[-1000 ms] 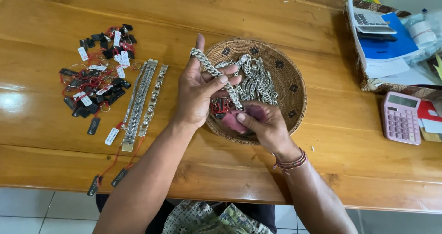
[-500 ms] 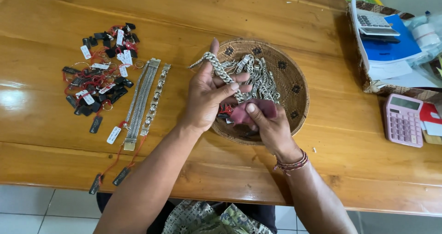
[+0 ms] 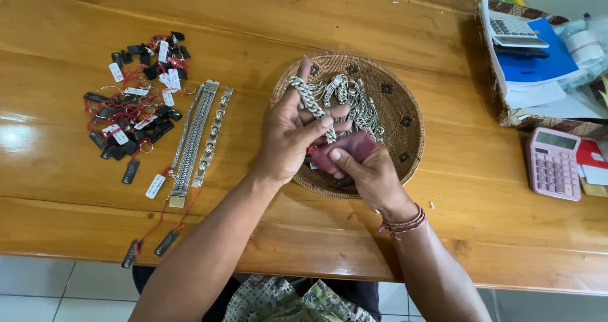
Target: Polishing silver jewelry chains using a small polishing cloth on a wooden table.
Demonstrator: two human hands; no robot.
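Status of the work, judged from the layout: three finished-looking tagged bracelets [image 3: 197, 138] lie flat and parallel on the surface, left of centre, each with a tag on a red string trailing toward the near edge; a pile of loose tags [image 3: 136, 100] (black and white, on red strings) sits near the left edge, so a good share of tagging appears to remain. The left hand [image 3: 292, 138] holds a heavy silver chain bracelet [image 3: 308, 100] draped over its raised fingers, thumb closed against it. The right hand [image 3: 367, 173] has its grip closed on a dark red cloth [image 3: 345, 150], pressed against the chain just above the near rim of the woven basket [image 3: 405, 116]. The basket holds a heap of silver chains [image 3: 354, 103], untagged as far as can be seen. At the far right corner a patterned tray [image 3: 506, 116] carries a blue folder and a white calculator [image 3: 516, 31]; a pink calculator [image 3: 554, 164] lies beside it on the surface.
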